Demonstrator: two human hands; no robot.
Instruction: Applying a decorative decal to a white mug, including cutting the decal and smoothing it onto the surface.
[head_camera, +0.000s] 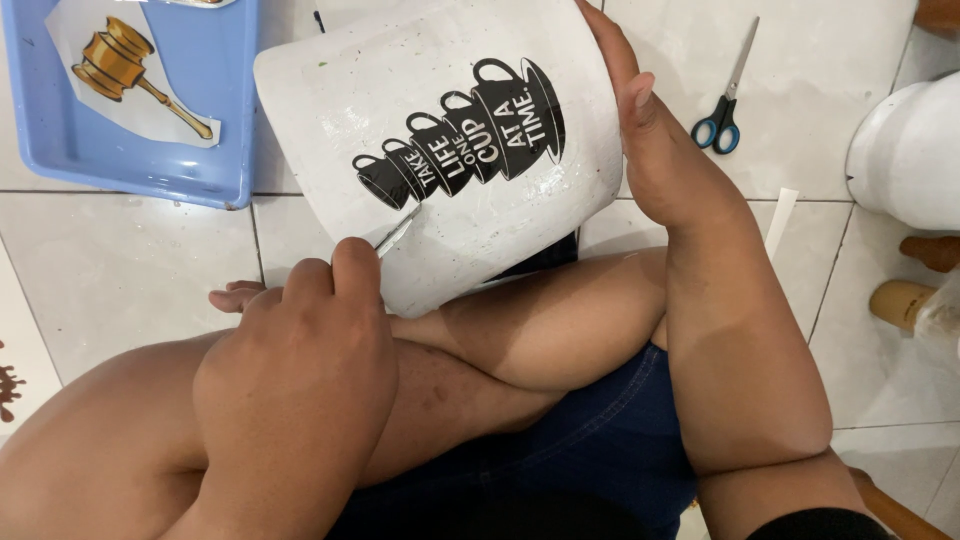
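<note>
Left hand (300, 390) clenched on a thin metal tool (398, 232), tip at the black cup decal (465, 130) on a white tub (440, 150) – tub rests over the crossed legs, right hand (650, 130) gripping its rim. Decal looks mostly stuck down (lower-left edge being worked); scissors (724, 100), blue tray (150, 150) lie on floor

The thin metal tool (397, 232) showed only its tip; the rest was buried in the closed left hand (300, 370). The right hand's (655, 140) fingers were hidden behind the white sheet with the black stacked-cups design (440, 140). The blue plastic tray (150, 170) and the white rounded vessel (905, 150) were cut off by the frame's edges.
</note>
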